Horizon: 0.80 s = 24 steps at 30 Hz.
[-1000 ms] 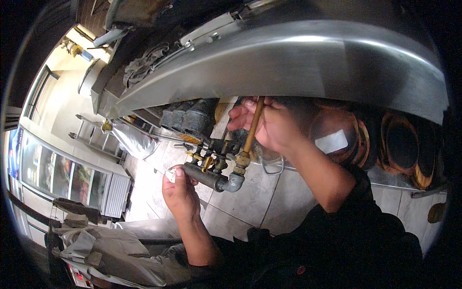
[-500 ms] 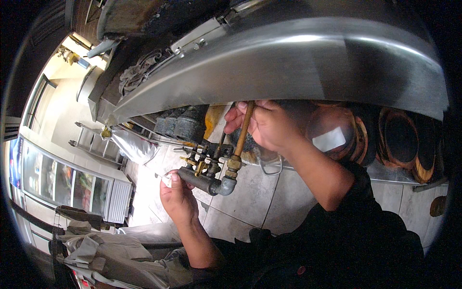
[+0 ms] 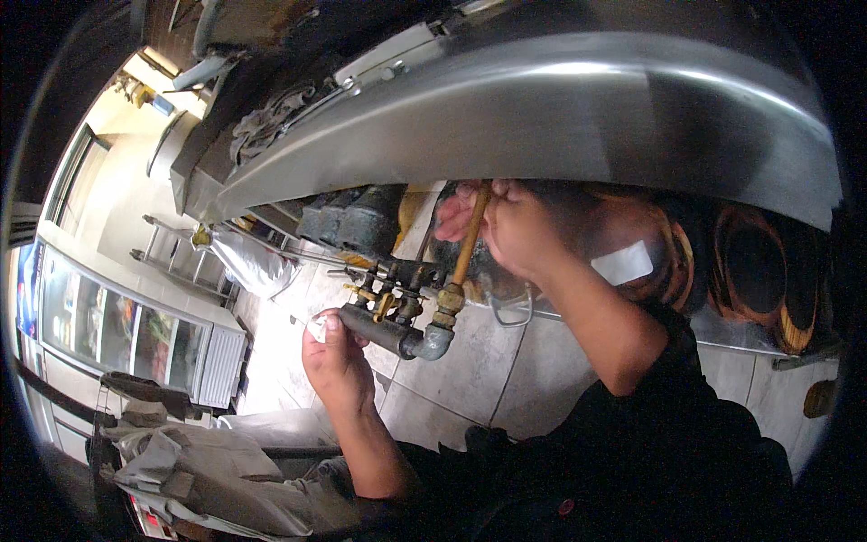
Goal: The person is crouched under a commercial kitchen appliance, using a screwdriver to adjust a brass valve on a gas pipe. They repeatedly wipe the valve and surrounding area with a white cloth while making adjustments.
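A dark gas pipe with several small brass valves (image 3: 384, 303) slants below the steel front edge. My left hand (image 3: 339, 366) is closed on its left end, with a small white piece, perhaps paper or cloth, at the fingertips. A grey elbow (image 3: 435, 342) at the pipe's right end joins a brass fitting (image 3: 447, 307) and a brass-coloured tube (image 3: 471, 237) that rises under the steel. Behind and around this tube my right hand (image 3: 519, 230) is curled, fingers bent. The steel edge partly hides its fingertips and the tube's top.
Above my hands bulges a broad stainless steel panel (image 3: 542, 117). To the right, round wooden-rimmed dark plates (image 3: 754, 262) stand on a shelf, near a white paper (image 3: 623, 264). Dark cylinders (image 3: 357, 221) hang at left. Farther off are a glass-door fridge (image 3: 117, 325) and grey cloths (image 3: 199, 461).
The pipe, its valves and the brass-coloured tube have shifted slightly right and up in the picture, my right hand with them. Both hands keep their hold. The surroundings shift a little too.
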Motion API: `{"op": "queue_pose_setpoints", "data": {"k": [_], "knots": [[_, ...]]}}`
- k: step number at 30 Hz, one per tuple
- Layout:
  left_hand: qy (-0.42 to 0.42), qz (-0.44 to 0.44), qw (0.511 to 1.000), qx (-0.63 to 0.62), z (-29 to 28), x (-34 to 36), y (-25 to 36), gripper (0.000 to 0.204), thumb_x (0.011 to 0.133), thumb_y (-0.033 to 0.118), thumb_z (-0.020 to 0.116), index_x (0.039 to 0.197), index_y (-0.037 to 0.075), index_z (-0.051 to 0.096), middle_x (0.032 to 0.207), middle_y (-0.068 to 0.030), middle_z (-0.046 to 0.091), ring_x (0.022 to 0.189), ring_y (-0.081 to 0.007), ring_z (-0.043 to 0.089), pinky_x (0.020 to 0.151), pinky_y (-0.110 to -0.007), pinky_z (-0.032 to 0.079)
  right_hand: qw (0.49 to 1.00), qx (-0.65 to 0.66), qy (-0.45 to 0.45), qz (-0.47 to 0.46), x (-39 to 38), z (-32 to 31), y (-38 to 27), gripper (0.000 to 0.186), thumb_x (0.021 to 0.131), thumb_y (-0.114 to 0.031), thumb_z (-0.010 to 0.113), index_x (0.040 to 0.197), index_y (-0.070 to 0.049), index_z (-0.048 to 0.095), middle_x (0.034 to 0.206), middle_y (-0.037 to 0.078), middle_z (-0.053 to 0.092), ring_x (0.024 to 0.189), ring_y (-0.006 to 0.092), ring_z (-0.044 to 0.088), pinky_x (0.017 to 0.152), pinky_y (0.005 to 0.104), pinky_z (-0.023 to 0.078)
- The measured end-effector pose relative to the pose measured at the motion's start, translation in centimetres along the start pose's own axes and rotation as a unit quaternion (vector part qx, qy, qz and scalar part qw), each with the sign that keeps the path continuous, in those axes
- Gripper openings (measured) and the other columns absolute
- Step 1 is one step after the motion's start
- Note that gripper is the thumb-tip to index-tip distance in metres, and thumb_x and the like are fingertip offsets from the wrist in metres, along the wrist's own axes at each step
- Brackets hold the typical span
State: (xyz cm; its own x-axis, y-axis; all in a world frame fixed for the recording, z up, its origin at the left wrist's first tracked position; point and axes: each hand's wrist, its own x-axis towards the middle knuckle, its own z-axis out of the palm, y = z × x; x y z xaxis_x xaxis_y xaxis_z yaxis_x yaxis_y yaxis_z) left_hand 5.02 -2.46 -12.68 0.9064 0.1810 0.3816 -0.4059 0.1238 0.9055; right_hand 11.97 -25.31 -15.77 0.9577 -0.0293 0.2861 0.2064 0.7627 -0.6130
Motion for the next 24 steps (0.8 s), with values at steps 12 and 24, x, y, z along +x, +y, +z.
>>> {"op": "queue_pose_setpoints", "data": {"k": [12, 24], "knots": [[-0.003, -0.021, 0.999, 0.042, -1.4, 0.5, 0.2, 0.019, 0.09, 0.018, 0.052, 0.095, 0.0, 0.054, 0.073, -0.0047, 0.056, 0.062, -0.0113, 0.05, 0.058, -0.024, 0.04, 0.946, -0.283, -0.134, 0.077, -3.1, 2.2, 5.4, 0.032, 0.073, -0.008, 0.068, 0.099, -0.002, 0.051, 0.093, 0.008, 0.057, 0.087, 0.018, 0.056, 0.078, 0.0314, 0.047], [-0.221, -0.227, 0.946, 0.072, -4.4, 0.3, -2.8, 0.017, 0.088, 0.017, 0.05, 0.098, 0.004, 0.055, 0.083, -0.0003, 0.055, 0.075, -0.01, 0.049, 0.068, -0.024, 0.039, 0.941, -0.314, -0.125, 0.009, -2.7, 1.8, 6.4, 0.025, 0.081, -0.009, 0.061, 0.103, -0.004, 0.048, 0.09, 0.006, 0.058, 0.073, 0.0141, 0.059, 0.056, 0.0274, 0.051]]}}
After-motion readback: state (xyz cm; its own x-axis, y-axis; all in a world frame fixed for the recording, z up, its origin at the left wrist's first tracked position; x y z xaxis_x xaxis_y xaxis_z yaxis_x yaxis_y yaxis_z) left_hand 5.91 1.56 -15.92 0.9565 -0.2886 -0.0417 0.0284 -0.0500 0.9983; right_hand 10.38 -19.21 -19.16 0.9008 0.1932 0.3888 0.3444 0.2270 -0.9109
